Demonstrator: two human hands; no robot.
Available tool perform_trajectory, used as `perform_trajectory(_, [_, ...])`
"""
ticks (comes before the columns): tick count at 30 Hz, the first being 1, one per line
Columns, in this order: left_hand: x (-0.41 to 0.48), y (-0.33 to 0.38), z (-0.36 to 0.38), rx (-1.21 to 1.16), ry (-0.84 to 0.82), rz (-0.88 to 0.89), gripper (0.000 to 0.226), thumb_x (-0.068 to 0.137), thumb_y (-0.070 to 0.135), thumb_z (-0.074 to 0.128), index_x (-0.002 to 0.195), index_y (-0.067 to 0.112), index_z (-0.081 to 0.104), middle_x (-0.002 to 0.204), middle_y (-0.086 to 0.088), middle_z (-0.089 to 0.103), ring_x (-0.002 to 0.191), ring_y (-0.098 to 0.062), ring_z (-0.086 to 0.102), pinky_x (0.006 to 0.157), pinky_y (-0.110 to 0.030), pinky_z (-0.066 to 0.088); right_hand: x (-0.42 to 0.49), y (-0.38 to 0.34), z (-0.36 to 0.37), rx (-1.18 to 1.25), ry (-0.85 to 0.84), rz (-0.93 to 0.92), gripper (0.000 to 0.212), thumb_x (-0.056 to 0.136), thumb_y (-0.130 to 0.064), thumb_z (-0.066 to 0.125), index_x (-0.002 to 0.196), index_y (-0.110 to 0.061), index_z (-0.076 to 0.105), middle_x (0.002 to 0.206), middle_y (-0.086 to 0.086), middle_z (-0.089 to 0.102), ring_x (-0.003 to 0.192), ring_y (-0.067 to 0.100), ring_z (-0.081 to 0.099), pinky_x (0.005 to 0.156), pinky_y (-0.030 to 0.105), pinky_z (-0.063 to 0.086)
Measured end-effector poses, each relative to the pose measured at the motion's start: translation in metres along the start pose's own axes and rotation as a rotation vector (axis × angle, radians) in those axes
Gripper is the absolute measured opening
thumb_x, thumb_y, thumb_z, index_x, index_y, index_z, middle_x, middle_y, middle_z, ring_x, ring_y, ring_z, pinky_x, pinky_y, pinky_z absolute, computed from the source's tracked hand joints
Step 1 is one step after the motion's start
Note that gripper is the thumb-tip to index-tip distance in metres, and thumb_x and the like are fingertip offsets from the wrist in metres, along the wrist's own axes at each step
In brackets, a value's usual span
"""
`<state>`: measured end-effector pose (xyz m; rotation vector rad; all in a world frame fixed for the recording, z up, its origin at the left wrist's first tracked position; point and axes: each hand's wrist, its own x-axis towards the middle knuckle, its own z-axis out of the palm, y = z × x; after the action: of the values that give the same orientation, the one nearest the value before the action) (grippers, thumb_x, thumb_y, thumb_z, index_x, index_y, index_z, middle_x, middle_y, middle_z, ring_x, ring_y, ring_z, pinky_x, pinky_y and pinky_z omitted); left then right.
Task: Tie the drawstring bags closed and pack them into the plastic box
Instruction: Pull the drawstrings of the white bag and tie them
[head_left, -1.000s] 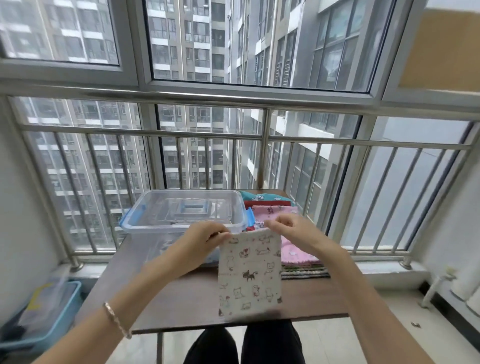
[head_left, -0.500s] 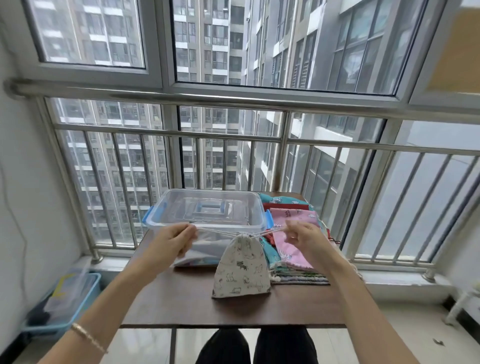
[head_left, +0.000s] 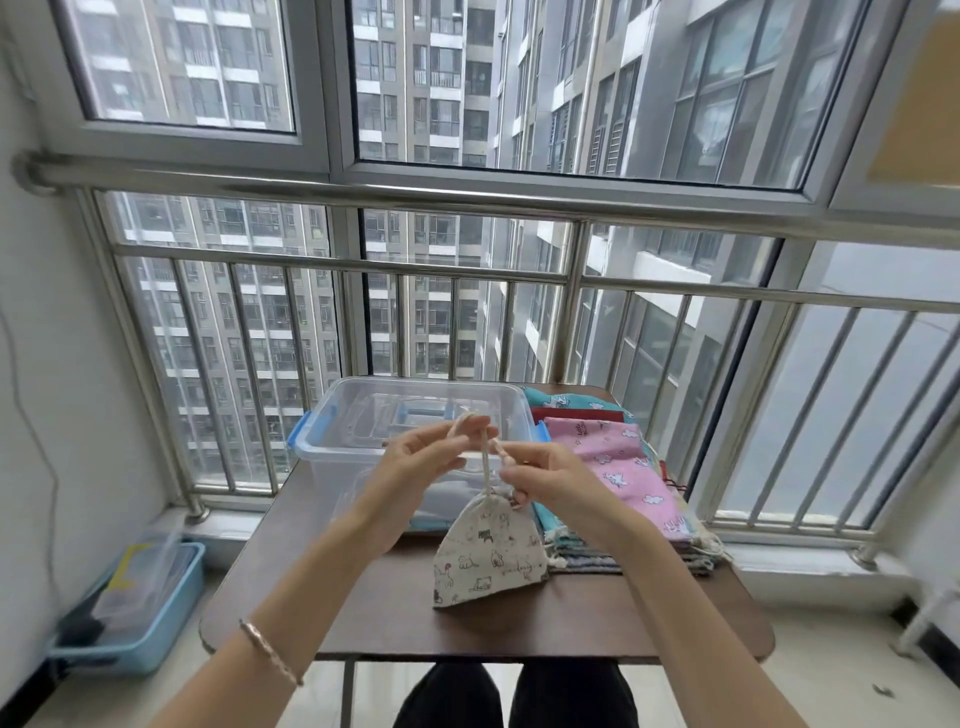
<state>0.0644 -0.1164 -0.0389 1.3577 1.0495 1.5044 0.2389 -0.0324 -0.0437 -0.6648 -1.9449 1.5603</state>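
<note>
Here, at lower centre of the frame, the cat-print drawstring bag (head_left: 488, 556) stands cinched on the brown table (head_left: 363, 613), its cream cord (head_left: 485, 467) rising to the left hand (head_left: 415, 467) and right hand (head_left: 550, 475), each pinched shut on a cord end above the bag's neck. The likely fault is a cord end slipping before the knot seats, letting the neck reopen. Behind the hands, the clear plastic box (head_left: 332, 441) holds a lid-like insert, no bags evident inside; untied bags (head_left: 618, 467) lie stacked at centre right, and a blue bin (head_left: 171, 608) of blurred items sits lower left.
</note>
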Motion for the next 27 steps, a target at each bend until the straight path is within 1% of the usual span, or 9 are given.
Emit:
perform_trajectory(3, [0.004,0.002,0.011,0.091,-0.013,0.059,0.045,0.076,0.013,0.061,0.120,0.011,0.065,0.114,-0.001,0.071,0.110,-0.014,0.064,0.089,-0.023,0.050,-0.001,-0.008,0.012,-0.179,-0.011,-0.003,0.033,0.089,0.005,0.053,0.093,-0.025,0.066,0.060,-0.016,0.054,0.057,0.000,0.047,0.059,0.014,0.039])
perform_trajectory(7, [0.014,-0.005,0.018,0.222,-0.006,0.102,0.035,0.086,0.004,0.060,0.120,0.011,0.065,0.111,-0.004,0.071,0.106,-0.015,0.066,0.085,-0.025,0.054,-0.001,-0.009,0.017,-0.361,0.052,-0.037,0.014,0.091,-0.012,0.060,0.081,-0.011,0.070,0.062,-0.004,0.049,0.055,0.007,0.041,0.052,0.018,0.032])
perform_trajectory(9, [0.017,-0.008,0.019,0.294,-0.030,0.098,0.030,0.095,0.008,0.054,0.124,0.015,0.061,0.100,0.000,0.072,0.089,-0.008,0.068,0.074,-0.021,0.054,-0.001,-0.009,0.018,-0.295,0.056,-0.062,0.027,0.095,-0.019,0.058,0.071,-0.011,0.068,0.055,-0.010,0.048,0.051,0.007,0.038,0.050,0.019,0.029])
perform_trajectory(12, [0.017,-0.011,0.018,0.473,-0.030,0.161,0.036,0.096,0.028,0.050,0.129,0.015,0.052,0.077,0.009,0.066,0.065,0.000,0.061,0.061,-0.018,0.048,-0.001,-0.009,0.018,-0.094,0.039,-0.036,0.035,0.100,-0.027,0.048,0.078,-0.011,0.070,0.058,-0.010,0.058,0.052,0.006,0.045,0.052,0.019,0.032])
perform_trajectory(15, [0.014,-0.015,0.020,0.492,0.025,0.166,0.050,0.088,0.045,0.050,0.126,0.016,0.035,0.088,-0.001,0.062,0.068,-0.008,0.064,0.058,-0.021,0.050,0.000,-0.006,0.018,0.009,0.092,-0.057,0.031,0.100,-0.024,0.049,0.090,-0.002,0.068,0.061,0.004,0.055,0.056,0.017,0.043,0.050,0.021,0.031])
perform_trajectory(18, [0.011,-0.021,0.025,0.392,0.059,0.090,0.052,0.085,0.048,0.051,0.121,0.019,0.027,0.084,-0.005,0.059,0.061,-0.010,0.063,0.056,-0.022,0.050,0.000,-0.004,0.019,0.037,0.142,-0.097,0.032,0.098,-0.023,0.052,0.093,0.003,0.069,0.064,0.010,0.056,0.057,0.020,0.042,0.050,0.023,0.035])
perform_trajectory(20, [0.010,-0.023,0.023,0.352,0.099,0.069,0.049,0.083,0.047,0.055,0.115,0.018,0.033,0.077,-0.006,0.061,0.053,-0.009,0.056,0.051,-0.021,0.044,0.001,-0.002,0.021,0.042,0.174,-0.125,0.029,0.097,-0.022,0.054,0.091,0.002,0.070,0.063,0.006,0.059,0.052,0.015,0.044,0.049,0.023,0.039])
perform_trajectory(23, [0.010,-0.025,0.014,0.444,0.034,0.060,0.034,0.083,0.045,0.060,0.104,0.018,0.055,0.076,-0.005,0.067,0.056,-0.021,0.055,0.051,-0.028,0.045,0.001,0.002,0.021,0.037,0.201,-0.153,0.021,0.094,-0.022,0.060,0.092,-0.005,0.073,0.063,0.005,0.058,0.049,0.016,0.047,0.046,0.024,0.044])
perform_trajectory(27, [0.010,-0.024,0.001,0.553,-0.060,0.069,0.007,0.083,0.038,0.069,0.080,0.033,0.072,0.058,0.012,0.054,0.053,-0.007,0.041,0.052,-0.024,0.034,0.001,0.004,0.018,0.023,0.217,-0.165,0.022,0.092,-0.024,0.062,0.095,-0.003,0.070,0.063,0.009,0.059,0.050,0.018,0.049,0.050,0.028,0.048])
